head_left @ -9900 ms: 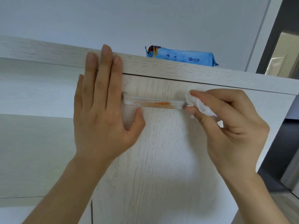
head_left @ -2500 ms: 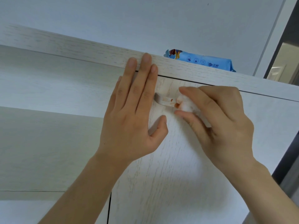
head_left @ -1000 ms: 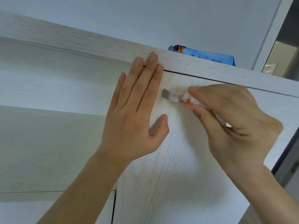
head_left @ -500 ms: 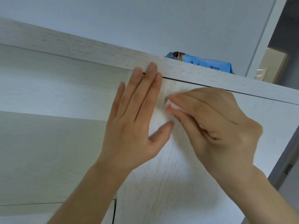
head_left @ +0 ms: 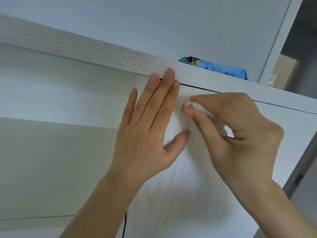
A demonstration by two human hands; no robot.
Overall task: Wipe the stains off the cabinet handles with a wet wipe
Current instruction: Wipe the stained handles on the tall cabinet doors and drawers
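— Since half a second ago, what has shifted?

— Hardly anything: the right hand remains pinched at the left end of the handle, and slightly more of the crumpled white wet wipe shows between its fingertips than before. The left hand has kept its place.

— How is the right hand set?

— Narrow, thumb and forefinger closed on the wipe, the other fingers curled behind. The wad presses against the slim metal cabinet handle, of which only a small grey tip shows at centre frame, just left of the fingertips.

— And the left?

— Spread flat, fingers together and pointing up, thumb splayed to the right. It holds nothing. The palm lies against the pale whitewashed wood-grain cabinet door, and the fingertips reach onto the matching top board of the cabinet.

— Any stain visible?

— I cannot tell; the hand covers nearly all of the handle.

— Anything else nearby?

— A blue plastic pack of wet wipes lies on top of the cabinet, in the upper right of the frame.
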